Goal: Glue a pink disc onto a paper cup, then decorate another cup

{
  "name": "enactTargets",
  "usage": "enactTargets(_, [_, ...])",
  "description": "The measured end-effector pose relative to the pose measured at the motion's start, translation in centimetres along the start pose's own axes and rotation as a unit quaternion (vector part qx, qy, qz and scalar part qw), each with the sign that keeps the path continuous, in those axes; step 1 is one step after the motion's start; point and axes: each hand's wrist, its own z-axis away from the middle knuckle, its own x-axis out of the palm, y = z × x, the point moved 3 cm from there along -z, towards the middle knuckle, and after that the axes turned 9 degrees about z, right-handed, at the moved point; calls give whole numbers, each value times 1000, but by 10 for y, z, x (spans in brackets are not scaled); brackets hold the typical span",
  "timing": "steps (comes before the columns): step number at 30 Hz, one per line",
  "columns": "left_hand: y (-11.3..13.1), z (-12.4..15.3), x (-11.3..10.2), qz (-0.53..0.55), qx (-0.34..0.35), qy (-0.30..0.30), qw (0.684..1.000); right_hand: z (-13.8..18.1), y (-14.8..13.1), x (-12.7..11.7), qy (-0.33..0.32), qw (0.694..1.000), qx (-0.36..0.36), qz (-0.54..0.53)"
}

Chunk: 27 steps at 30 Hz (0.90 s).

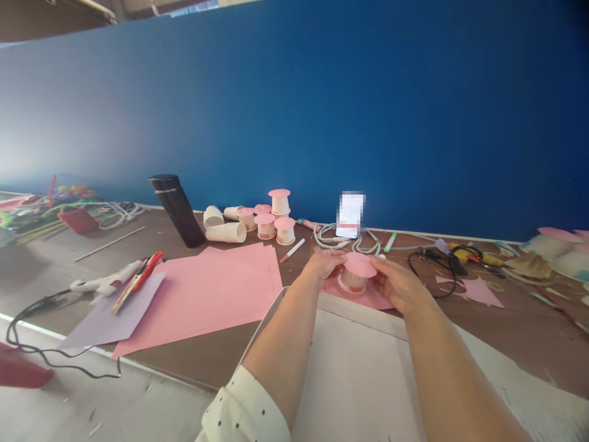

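Directly between the two hands, an upturned paper cup (353, 283) stood on a piece of pink paper (384, 299), a pink disc (359, 264) lying across its base. The left hand (324, 266) pinched the disc's left edge; the right hand (399, 286) pinched the right edge, its lower fingers curled beside the cup. Done well, this probably called for equal, light pressure from both sides, the disc level and its overhang even all round, since thin paper would crease easily. Just beyond the hands leaned one phone (350, 215), with one green marker (390, 242) to its right. Past the left hand lay one red-and-white marker (292, 250), then at least five capped cups (265, 229), perhaps a sixth hidden, and three white cups or nested stacks (225, 232). Farther left were one black bottle (177, 212), one cutter (138, 281), one glue gun (107, 281) and pink sheets (207, 288), too overlapped to count.
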Motion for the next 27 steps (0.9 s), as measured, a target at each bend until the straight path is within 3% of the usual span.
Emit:
enactTargets(12, [-4, -2, 3, 76, -45, -44, 995, 1, 1, 2, -25, 999, -17, -12])
enactTargets(27, [-6, 1, 6, 100, -48, -21, 994, 2, 0, 5, -16, 1000, -18, -14])
